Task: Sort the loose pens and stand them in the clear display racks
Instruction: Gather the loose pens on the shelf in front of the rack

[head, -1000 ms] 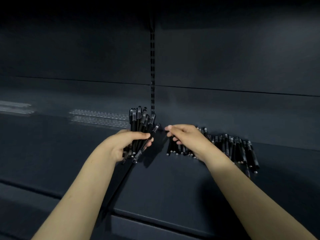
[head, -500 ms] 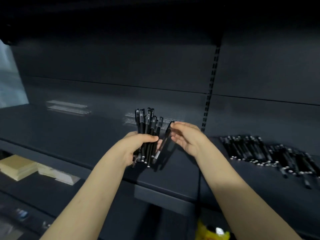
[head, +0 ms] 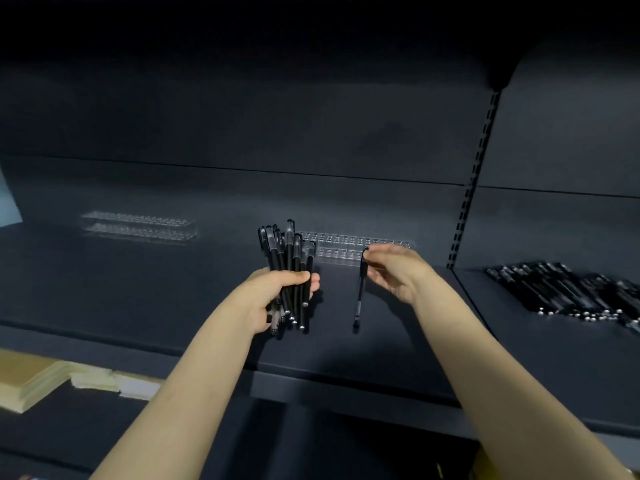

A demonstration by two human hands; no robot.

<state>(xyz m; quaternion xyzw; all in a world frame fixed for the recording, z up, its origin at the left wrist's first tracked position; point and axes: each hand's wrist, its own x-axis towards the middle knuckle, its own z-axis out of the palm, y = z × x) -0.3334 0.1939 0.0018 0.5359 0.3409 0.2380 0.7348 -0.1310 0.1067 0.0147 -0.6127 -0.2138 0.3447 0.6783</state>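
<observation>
- The left hand [head: 273, 296] grips a bunch of pens [head: 289, 265], standing up.
- The right hand [head: 394, 271] pinches one pen [head: 360, 292] by its top, near the rack [head: 346, 245] at the back edge of the shelf [head: 173, 306].

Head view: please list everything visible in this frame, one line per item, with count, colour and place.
pen bundle: several, exact number unclear, black, upright in the left hand
single pen: one, black, hanging tip down from the right hand, above the shelf
loose pens: a heap, black with pale tips, lying on the shelf to the right
near rack: one, clear, on the shelf behind the hands
far rack: one, clear, on the shelf back left
shelf: one, dark grey
flat stack: tan and cream, lower level, left
left hand: grips the bundle
right hand: pinches the single pen's top
</observation>
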